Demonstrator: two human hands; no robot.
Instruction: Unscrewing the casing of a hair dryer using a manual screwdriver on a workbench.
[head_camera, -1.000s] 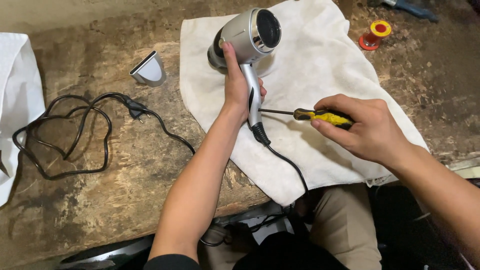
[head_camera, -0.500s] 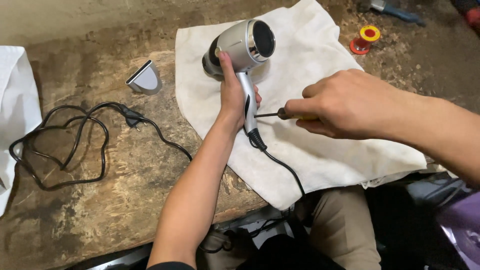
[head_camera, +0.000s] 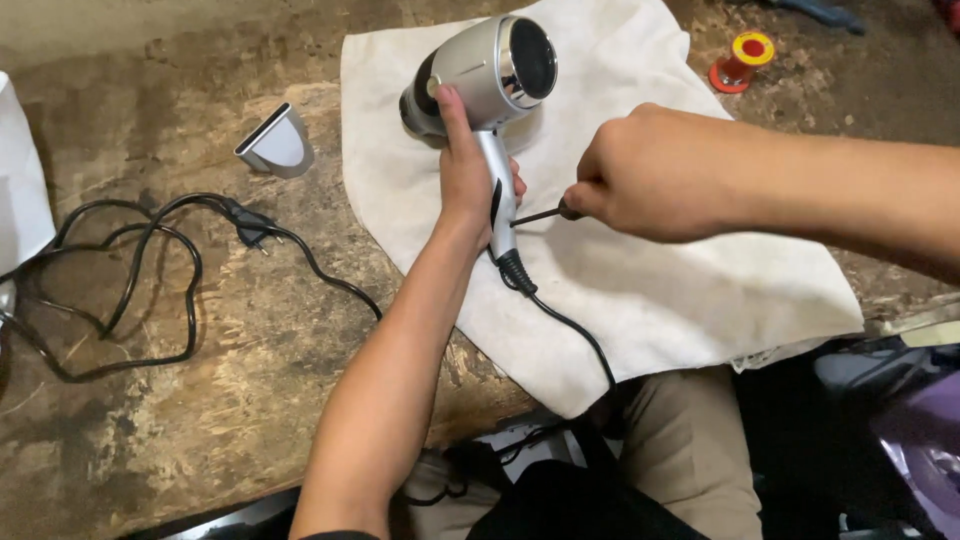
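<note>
Hands, two: left hand (head_camera: 468, 185) grips one silver dryer (head_camera: 490, 75) over one white cloth (head_camera: 660, 290); right hand (head_camera: 650, 175) clenches one screwdriver (head_camera: 540, 214), tip at the dryer's handle.

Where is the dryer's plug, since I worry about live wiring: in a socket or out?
Out. The plug lies loose on the workbench, its cord coiled beside it.

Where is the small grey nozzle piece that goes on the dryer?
The grey nozzle lies alone on the wooden table, left of the white cloth, above the coiled black cord.
</note>
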